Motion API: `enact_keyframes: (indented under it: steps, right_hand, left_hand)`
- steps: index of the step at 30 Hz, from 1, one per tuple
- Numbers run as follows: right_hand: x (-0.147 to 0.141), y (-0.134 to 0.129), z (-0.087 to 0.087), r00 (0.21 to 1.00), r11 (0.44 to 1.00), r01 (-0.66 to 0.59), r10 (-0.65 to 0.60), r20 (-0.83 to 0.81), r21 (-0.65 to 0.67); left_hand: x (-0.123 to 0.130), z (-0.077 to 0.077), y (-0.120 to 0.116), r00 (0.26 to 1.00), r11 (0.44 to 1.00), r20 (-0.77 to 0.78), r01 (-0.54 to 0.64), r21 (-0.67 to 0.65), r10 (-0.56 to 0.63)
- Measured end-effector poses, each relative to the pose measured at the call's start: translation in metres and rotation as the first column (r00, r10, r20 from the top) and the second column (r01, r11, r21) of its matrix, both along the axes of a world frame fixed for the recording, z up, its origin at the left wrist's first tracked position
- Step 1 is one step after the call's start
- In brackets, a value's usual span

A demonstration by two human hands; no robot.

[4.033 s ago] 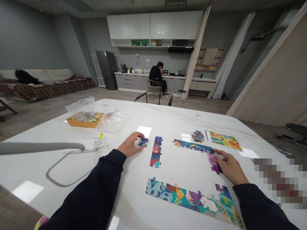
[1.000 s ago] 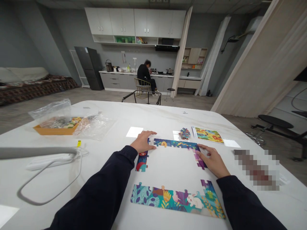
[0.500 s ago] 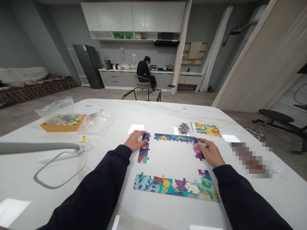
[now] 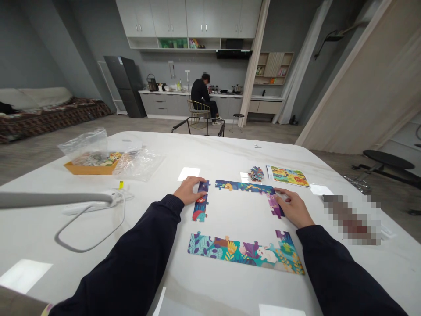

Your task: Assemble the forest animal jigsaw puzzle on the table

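Note:
A joined strip of jigsaw pieces (image 4: 200, 206) stands on the left, with my left hand (image 4: 189, 191) closed over its upper part, thumb and fingers at its edges. My right hand (image 4: 295, 208) grips the right side of an L-shaped jigsaw section (image 4: 246, 186), dark blue along the top and purple at the corner. A narrow gap separates this section from the left strip. Nearer to me lies a third joined jigsaw section (image 4: 243, 251) with leaves, flowers and a white rabbit. It is apart from the other two.
Beyond my right hand are a pile of loose jigsaw pieces (image 4: 256, 173) and a picture card (image 4: 289, 176). On the left sit an orange box (image 4: 92, 168), clear plastic bags (image 4: 140, 163) and a white cable (image 4: 88, 250). A person (image 4: 200, 92) sits by the far counter.
The whole view has shifted slightly, so things appear a little further right and higher. Both hands keep hold of the same jigsaw sections, whose layout looks nearly the same.

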State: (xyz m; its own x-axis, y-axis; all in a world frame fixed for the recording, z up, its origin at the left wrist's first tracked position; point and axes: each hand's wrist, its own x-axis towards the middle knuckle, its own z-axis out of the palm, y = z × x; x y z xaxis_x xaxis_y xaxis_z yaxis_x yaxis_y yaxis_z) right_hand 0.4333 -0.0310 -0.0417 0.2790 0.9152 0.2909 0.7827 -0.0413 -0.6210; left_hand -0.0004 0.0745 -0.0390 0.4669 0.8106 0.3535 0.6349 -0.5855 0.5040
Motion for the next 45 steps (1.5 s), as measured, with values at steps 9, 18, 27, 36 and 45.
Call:
enact_keyframes:
  steps: [9, 18, 27, 36, 45]
  right_hand:
    - [0.0, 0.001, 0.0, 1.0, 1.0, 0.018, -0.018, 0.002, -0.012]
    - [-0.002, -0.001, 0.004, 1.0, 1.0, 0.02, -0.02, 0.009, -0.017]
    - [-0.003, -0.001, 0.004, 1.0, 0.999, 0.025, -0.025, 0.002, -0.022]
    - [-0.005, -0.002, 0.007, 1.0, 1.0, 0.024, -0.024, 0.011, -0.02]
    - [-0.01, -0.004, 0.027, 0.998, 0.996, 0.057, -0.059, 0.035, 0.062]
  left_hand:
    - [0.0, 0.006, -0.009, 0.999, 0.999, -0.006, 0.039, 0.007, -0.039]
    - [0.001, 0.013, -0.02, 0.998, 0.997, -0.008, 0.07, 0.012, -0.07]
    - [0.001, 0.014, -0.026, 0.995, 0.994, -0.002, 0.103, 0.021, -0.103]
    - [0.0, 0.014, -0.027, 0.993, 0.993, 0.001, 0.118, 0.011, -0.118]
    - [-0.001, 0.016, -0.028, 0.991, 0.991, 0.01, 0.135, 0.016, -0.135]
